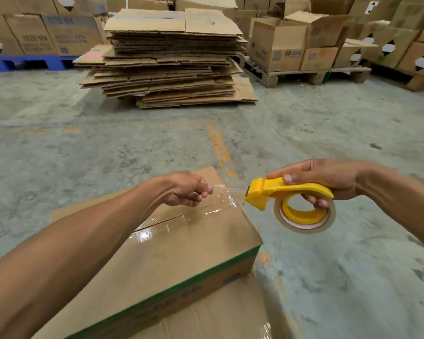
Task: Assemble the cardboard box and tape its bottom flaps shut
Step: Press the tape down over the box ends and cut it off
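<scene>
Already the left hand pinches the clear tape taut from the yellow dispenser clamped in the right hand — slack could fold it onto itself, wrinkling over the cardboard box seam.

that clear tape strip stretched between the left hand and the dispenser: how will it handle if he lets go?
The tape strip looks thin and wrinkled, so likely floppy, curling or sticking to itself. Pinched by the left hand, it is probably almost weightless. Tension from the yellow dispenser in the right hand seems to keep it straight.
</scene>
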The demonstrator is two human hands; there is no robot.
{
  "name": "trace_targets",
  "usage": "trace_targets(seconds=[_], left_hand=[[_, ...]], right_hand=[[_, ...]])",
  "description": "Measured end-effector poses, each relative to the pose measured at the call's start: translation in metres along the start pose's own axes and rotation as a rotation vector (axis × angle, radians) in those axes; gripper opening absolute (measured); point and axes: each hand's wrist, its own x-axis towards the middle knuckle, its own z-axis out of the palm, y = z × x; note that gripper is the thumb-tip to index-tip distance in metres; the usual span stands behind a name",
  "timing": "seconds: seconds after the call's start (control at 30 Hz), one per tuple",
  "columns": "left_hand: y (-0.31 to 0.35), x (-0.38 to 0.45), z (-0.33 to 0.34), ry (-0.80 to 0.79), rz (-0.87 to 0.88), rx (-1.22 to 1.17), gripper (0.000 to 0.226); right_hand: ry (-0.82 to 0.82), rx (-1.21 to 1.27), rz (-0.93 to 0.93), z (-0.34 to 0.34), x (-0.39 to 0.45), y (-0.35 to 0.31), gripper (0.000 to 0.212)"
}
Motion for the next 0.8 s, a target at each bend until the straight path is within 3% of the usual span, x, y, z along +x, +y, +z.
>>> trace_targets(seconds=[0.27,0.37,0.63,0.8], left_hand=[[0.029,0.074,-0.027,0.139,0.140,0.549,0.016],[0.039,0.098,-0.039,0.164,0.119,0.679,0.015],[0.040,0.143,-0.062,0.325,0.165,0.716,0.015],[0.032,0.160,-0.070,0.302,0.120,0.548,0.015]], right_hand=[[0.297,0.087,-0.105,0.058,0.016,0.034,0.034],[0.368,0.087,-0.156,0.074,0.041,0.028,0.035],[0.510,0.064,-0.126,0.081,0.107,0.019,0.038],[0.505,0.153,-0.140,0.086,0.128,0.015,0.039]])
